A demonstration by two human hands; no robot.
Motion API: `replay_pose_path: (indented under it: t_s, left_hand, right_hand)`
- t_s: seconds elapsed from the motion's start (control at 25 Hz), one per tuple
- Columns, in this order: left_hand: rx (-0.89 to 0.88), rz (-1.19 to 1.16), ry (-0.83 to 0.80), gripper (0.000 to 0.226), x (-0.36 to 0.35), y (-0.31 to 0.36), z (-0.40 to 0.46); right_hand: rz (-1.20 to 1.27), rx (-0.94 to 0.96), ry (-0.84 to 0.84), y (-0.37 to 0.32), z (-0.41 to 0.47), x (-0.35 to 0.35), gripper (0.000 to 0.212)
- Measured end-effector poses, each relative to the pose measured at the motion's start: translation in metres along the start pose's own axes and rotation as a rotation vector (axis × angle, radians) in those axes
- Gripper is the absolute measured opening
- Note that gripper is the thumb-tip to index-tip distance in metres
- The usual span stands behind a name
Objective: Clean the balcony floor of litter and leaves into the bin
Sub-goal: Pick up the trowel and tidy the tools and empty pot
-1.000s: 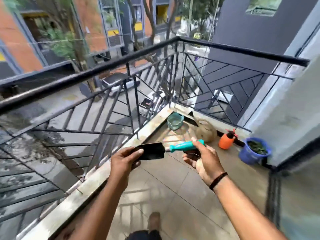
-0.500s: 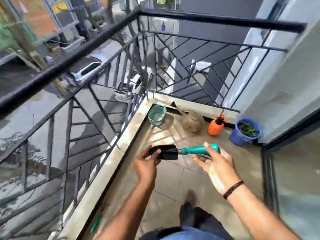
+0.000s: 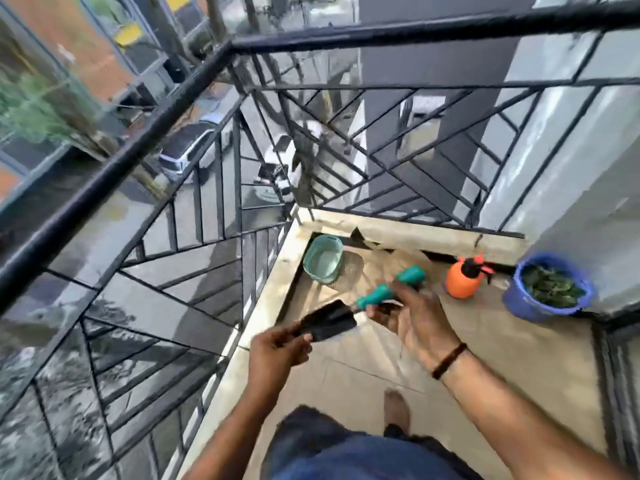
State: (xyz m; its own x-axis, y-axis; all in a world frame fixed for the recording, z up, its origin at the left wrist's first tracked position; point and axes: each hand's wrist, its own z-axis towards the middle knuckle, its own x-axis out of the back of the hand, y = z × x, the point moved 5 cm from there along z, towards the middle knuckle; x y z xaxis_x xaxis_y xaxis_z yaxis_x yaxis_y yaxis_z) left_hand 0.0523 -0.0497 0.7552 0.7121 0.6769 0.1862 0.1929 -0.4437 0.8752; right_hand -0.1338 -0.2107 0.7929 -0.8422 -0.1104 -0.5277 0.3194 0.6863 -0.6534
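I hold a hand trowel (image 3: 329,322) with a black blade and a teal handle over the tiled balcony floor (image 3: 502,358). My left hand (image 3: 277,348) pinches the edge of the blade. My right hand (image 3: 412,317) grips the handle, which points up and to the right. A small teal bin (image 3: 323,259) stands in the far left corner of the balcony, just beyond the trowel. No litter or leaves show on the bare tiles that I can see.
A black metal railing (image 3: 138,147) on a low stone kerb (image 3: 266,299) runs along the left and far sides. An orange spray bottle (image 3: 462,277) and a blue bucket of green leaves (image 3: 547,289) stand at the far right by the wall. My bare foot (image 3: 396,410) is on the tiles.
My view has tipped down and moved toward the far corner. The trowel has tilted, with its handle now raised to the right, and my right hand has closed round the handle.
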Motion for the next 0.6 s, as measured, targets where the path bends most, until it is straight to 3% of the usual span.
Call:
replay_pose_path:
  t_s: [0.12,0.32,0.4,0.6]
  left_hand:
    - [0.087,-0.111,0.118,0.018,-0.002,0.005,0.048]
    - [0.321,-0.304,0.116,0.014,-0.024,0.001,0.153]
    - [0.402,-0.377,0.144,0.010,-0.034,-0.005,0.202]
    - [0.613,-0.427,0.172,0.027,-0.063,-0.051,0.360]
  right_hand:
    - [-0.033,-0.046,-0.033,-0.017,0.064,-0.030,0.014]
    - [-0.173,-0.055,-0.065,-0.024,0.181,-0.079,0.006]
    - [-0.185,-0.080,-0.012,-0.014,0.228,-0.085,0.006]
    - [-0.243,-0.097,0.181,0.033,0.381,-0.072,0.016]
